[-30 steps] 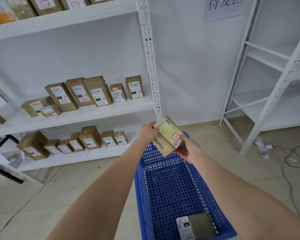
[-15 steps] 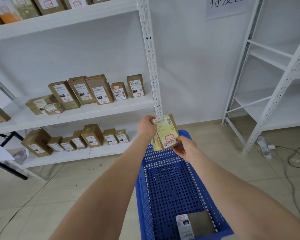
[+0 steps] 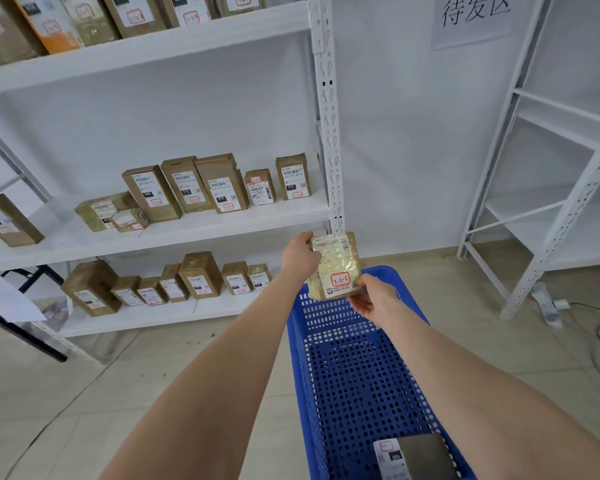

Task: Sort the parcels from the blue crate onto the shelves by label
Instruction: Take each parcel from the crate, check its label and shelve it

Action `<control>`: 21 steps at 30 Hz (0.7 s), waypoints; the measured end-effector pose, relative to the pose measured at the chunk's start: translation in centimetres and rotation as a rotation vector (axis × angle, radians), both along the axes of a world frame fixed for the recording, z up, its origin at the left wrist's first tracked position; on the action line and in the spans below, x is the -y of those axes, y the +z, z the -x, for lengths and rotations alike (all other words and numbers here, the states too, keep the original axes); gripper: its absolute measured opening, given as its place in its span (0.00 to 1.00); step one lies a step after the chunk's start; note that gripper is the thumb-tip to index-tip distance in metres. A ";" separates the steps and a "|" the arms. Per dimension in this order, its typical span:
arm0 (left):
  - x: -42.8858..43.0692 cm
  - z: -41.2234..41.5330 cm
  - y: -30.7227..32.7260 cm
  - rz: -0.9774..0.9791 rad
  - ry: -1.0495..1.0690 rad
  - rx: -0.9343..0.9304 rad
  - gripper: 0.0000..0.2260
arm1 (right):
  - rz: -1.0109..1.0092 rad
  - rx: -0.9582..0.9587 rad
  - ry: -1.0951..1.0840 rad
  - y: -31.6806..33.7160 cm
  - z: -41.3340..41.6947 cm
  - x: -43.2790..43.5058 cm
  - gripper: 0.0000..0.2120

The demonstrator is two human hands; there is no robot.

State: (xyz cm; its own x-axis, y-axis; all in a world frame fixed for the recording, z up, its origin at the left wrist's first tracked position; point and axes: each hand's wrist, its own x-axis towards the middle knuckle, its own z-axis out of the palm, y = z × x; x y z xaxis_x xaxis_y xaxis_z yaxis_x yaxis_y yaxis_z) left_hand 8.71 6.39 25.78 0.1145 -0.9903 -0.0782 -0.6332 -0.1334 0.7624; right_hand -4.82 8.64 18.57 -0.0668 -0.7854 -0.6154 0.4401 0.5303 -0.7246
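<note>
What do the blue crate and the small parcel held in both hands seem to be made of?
Blue perforated crate: moulded plastic, by its even colour and regular holes. Small tan parcel, held by left hand and right hand: probably cardboard under glossy clear tape, judging by the glare.

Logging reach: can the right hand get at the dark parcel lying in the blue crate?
Probably not yet: the right hand grips the yellowish parcel, though nothing covers the dark parcel.
</note>
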 end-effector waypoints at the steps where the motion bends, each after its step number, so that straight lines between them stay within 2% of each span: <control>1: 0.1 -0.9 0.0 0.000 -0.005 -0.007 0.25 | -0.001 -0.011 -0.001 0.1 -0.9 0.1 0.06; 7: 0.9 -8.4 0.2 -0.032 -0.040 -0.044 0.26 | -0.012 -0.041 -0.027 0.4 -8.2 0.1 0.03; 21: 3.1 -26.0 0.6 -0.006 -0.025 -0.112 0.24 | 0.001 -0.068 -0.026 0.8 -25.8 3.0 0.04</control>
